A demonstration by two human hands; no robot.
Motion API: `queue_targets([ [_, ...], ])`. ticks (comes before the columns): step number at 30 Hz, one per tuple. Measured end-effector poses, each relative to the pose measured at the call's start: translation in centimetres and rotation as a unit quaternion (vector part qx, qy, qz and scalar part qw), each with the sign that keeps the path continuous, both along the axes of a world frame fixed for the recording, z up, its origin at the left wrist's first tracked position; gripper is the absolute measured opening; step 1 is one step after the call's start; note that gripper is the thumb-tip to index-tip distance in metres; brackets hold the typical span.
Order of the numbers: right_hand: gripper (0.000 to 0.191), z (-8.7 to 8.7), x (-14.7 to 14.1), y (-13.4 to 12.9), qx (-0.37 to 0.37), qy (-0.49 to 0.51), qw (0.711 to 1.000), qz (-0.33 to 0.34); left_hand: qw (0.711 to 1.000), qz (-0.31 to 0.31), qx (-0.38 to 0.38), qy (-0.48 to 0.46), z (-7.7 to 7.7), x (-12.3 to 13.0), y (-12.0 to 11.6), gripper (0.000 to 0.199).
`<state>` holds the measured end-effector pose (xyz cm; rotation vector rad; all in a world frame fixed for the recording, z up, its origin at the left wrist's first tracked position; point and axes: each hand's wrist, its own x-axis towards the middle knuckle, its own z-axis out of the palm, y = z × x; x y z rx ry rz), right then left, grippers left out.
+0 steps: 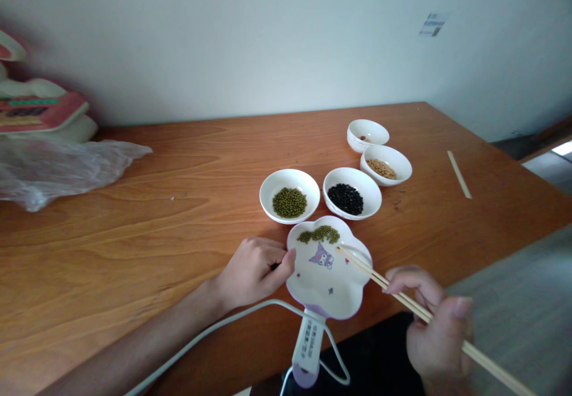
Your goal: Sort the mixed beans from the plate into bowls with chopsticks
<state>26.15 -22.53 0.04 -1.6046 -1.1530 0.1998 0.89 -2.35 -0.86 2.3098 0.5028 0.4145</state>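
Observation:
My right hand (pixel 440 318) holds a pair of wooden chopsticks (pixel 402 298), their tips low over a white flower-shaped dish (pixel 313 292) with a purple rim and a cartoon print. Green mung beans (pixel 325 234) lie in a cluster along the dish's far side. At the left rim, my left hand (pixel 254 271) is closed, thumb on the edge and the other fingers curled and partly hidden. The dish's labelled handle (pixel 308 342) points toward me. Just beyond stand a bowl of mung beans (pixel 289 203) and a bowl of black beans (pixel 346 199).
Farther right are a bowl of pale yellow beans (pixel 381 168) and a bowl with a few reddish bits (pixel 364 138). A thin pale strip (pixel 459 174) lies at right. A white cable (pixel 214 327) crosses by the handle. Clear plastic (pixel 67 167) sits at left, below a wall.

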Motion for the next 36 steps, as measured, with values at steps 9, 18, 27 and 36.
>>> queue_targets([
  [9, 0.086, 3.2, -2.6, 2.5, 0.067, 0.054, 0.996, -0.028, 1.000, -0.001, 0.002, 0.000, 0.0, 0.0, -0.1, 0.055],
  [18, 0.090, 3.0, -0.9, 0.1, 0.004, 0.006, 0.999, -0.035, 1.000, -0.004, 0.018, -0.005, 0.0, 0.1, -0.1, 0.055],
  [27, 0.092, 1.2, -0.6, -2.4, -0.082, -0.007, 0.996, -0.038, 1.000, 0.004, 0.009, -0.001, 0.0, 0.1, 0.0, 0.056],
  [36, 0.081, 1.6, -0.8, -2.5, -0.075, 0.007, 0.997, -0.033, 1.000, 0.002, 0.014, -0.005, 0.0, 0.0, 0.0, 0.056],
])
